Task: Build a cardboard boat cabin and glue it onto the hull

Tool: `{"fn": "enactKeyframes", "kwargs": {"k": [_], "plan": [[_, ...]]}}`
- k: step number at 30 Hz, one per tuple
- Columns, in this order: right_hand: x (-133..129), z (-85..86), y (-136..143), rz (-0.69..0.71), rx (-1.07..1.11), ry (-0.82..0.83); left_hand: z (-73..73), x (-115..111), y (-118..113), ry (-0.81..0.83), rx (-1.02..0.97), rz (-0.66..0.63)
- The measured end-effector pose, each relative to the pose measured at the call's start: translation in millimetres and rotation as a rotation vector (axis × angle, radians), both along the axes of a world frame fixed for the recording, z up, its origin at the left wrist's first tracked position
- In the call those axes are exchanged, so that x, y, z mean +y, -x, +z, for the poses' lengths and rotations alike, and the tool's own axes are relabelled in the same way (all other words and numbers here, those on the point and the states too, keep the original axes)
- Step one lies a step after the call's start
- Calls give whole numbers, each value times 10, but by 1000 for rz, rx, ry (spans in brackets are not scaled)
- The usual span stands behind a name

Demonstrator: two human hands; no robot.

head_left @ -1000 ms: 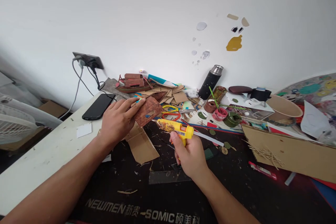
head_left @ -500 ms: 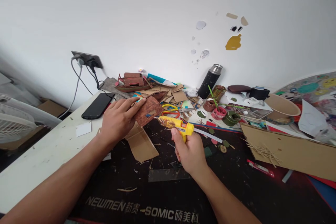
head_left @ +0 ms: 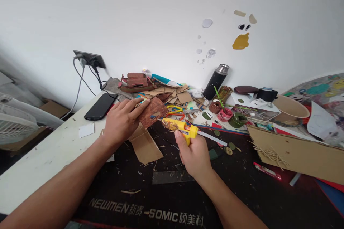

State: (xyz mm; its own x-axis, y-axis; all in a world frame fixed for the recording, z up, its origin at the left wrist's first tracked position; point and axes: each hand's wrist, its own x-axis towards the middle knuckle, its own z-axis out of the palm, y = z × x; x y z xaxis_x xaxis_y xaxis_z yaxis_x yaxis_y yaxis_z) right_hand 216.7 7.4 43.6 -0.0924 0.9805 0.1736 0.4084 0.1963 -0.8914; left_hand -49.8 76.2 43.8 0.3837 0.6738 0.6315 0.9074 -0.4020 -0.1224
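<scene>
Yellow glue gun (head_left: 174,125) fills the curled right hand (head_left: 195,154); left hand (head_left: 122,120) grips brown piece (head_left: 152,110).

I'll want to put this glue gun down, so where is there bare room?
Mostly bare: the dark mat between the right forearm and the red item, and the white tabletop between the left forearm and the white card, though specks dot it. It is crowded beyond the glue gun, from the model boat along to the paint pots.

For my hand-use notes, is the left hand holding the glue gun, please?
No, the right hand grips the glue gun, while the left hand holds a brown piece.
</scene>
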Motion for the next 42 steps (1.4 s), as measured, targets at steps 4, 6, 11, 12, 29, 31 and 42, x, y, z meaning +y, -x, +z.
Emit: {"fn": "enactKeyframes", "kwargs": {"k": [4, 6, 11, 12, 29, 31, 42], "plan": [[-12, 11, 36, 9, -46, -56, 12, -3, -23, -6, 6, 6], [-13, 15, 56, 14, -60, -101, 8, -2, -31, -9, 5, 3], [-22, 36, 95, 48, -85, -154, -1, -3, -46, 12, -21, -10], [-27, 39, 100, 52, -89, -151, -2, -4, -48, 17, -22, -12], [-79, 30, 167, 102, -106, -119, -20, 8, -65, 4, -4, -5], [-80, 27, 161, 99, -111, -114, -23, 8, -62, 28, -21, 6], [-61, 26, 142, 96, -99, -125, -19, 9, -45, 13, -14, 16]]}}
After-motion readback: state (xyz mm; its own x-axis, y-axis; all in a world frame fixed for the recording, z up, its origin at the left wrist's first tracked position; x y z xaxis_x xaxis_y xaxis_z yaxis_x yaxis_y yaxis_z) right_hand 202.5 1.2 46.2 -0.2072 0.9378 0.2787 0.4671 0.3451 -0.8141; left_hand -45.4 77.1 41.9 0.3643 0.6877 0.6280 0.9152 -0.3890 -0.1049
